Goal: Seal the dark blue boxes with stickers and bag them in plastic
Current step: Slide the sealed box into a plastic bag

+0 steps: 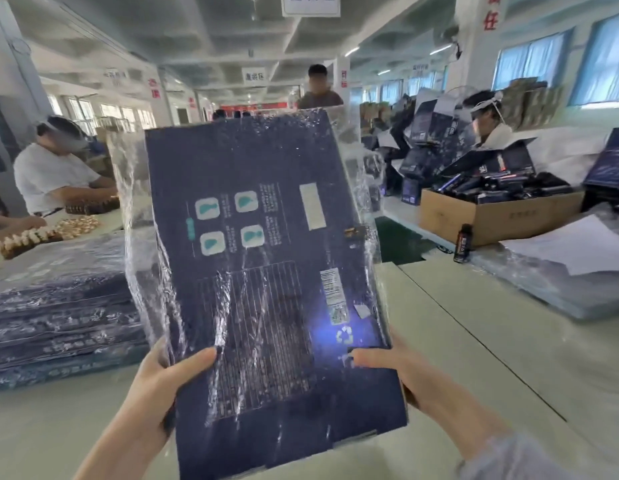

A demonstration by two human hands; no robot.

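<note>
A: Hands, nearest first?
B: Left hand (162,379) and right hand (405,372) grip the lower side edges of the dark blue box (266,271). Fingers clamped on it, thumbs on its face.
A: Box position?
B: Held upright above the surface (474,341). Upper part inside a clear plastic bag (141,237), lower end bare.
A: Further off?
B: Stack of bagged boxes (58,323) at left. Small bottle (463,243) just beside a cardboard carton (491,216), far right.

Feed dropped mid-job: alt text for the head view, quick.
The left hand and right hand hold a flat dark blue box upright over the table, thumbs on its printed face, a clear plastic bag covering most of it. A stack of bagged boxes lies at left, a cardboard carton at right.
</note>
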